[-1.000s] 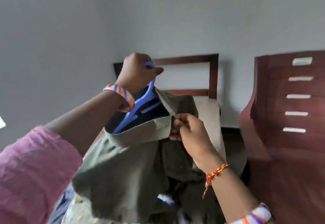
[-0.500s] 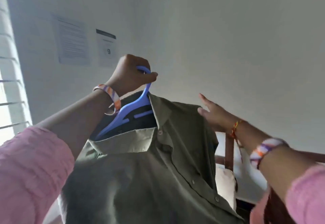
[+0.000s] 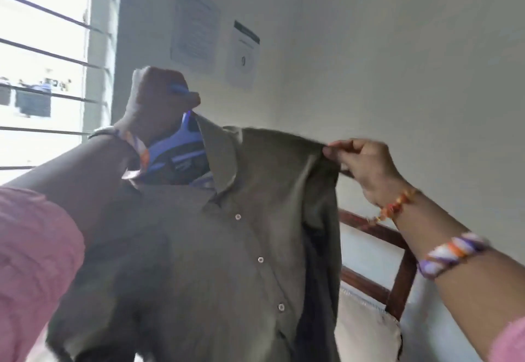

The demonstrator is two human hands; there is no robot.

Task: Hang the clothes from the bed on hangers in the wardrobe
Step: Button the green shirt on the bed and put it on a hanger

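right hand point(image 3: 362, 163), flat and open half a second ago, now pinches shirt point(image 3: 227, 248) shoulder, pulling it outward. left hand point(image 3: 159, 100) fisted round raised hanger point(image 3: 181, 140) hook; shirt hangs on it.

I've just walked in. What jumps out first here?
An olive green shirt held up in mid-frame on a blue hanger. The left hand grips the hanger's hook, and the right hand pinches the shirt's shoulder at right. A bright barred window glows at far left.
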